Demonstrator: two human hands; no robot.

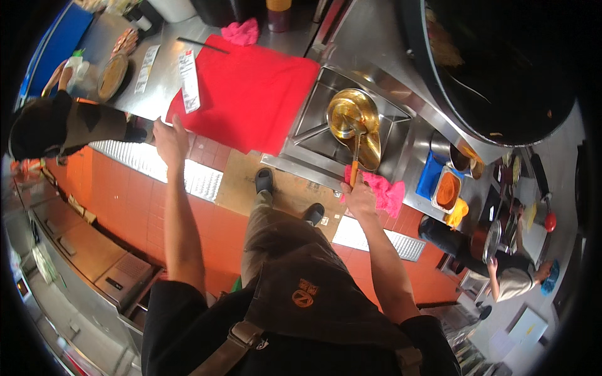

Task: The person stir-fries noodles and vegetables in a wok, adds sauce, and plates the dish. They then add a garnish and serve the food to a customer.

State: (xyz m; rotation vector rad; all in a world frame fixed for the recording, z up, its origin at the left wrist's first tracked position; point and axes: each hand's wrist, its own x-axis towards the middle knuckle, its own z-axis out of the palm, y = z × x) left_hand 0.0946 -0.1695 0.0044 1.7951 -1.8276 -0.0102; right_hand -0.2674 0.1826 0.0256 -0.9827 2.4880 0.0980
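Observation:
My right hand (pixel 361 195) grips the wooden handle of a metal ladle (pixel 356 145). Its head rests in a round metal pan (pixel 333 105) coated with yellow-brown oil. Beneath the pan, an oily metal vessel (pixel 374 157) tapers towards me, and both stand in a square steel basin (pixel 312 120). A pink cloth (pixel 388 190) lies at the basin's front edge, beside and partly behind my right hand. My left hand (pixel 170 143) is raised near the counter's front edge, thumb and fingers apart, with nothing visible in it. Close by it lies a red cloth (pixel 254 94).
A black wok (pixel 508 75) fills the upper right. Paper slips with writing (pixel 189 82) and a dark stick (pixel 202 45) lie left. A tray of orange-red powder (pixel 447 190) stands right. One co-worker (pixel 70 122) is at left, another (pixel 512 277) at right.

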